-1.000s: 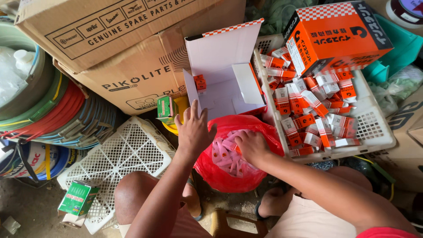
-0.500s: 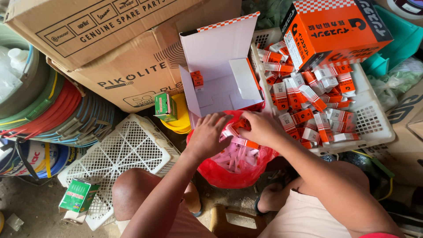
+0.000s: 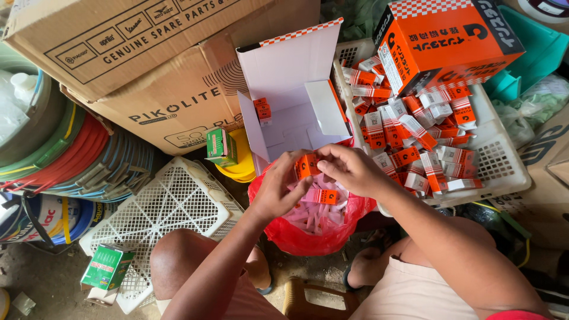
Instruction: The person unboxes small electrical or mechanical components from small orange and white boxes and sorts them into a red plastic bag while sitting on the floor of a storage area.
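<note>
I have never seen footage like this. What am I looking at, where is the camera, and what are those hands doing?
There is no machine here, only a person's two bare hands. The single picture comes from a camera worn on that person's head, looking down past the knees.

The left hand and right hand meet over a red plastic bag full of small packets. Together their fingers hold one small orange box.

Just beyond stands an open white carton with a few small boxes inside. To its right, a white basket holds many more orange and white boxes, with a large orange carton above. Brown cardboard boxes and an upturned white basket sit on the left.
</note>
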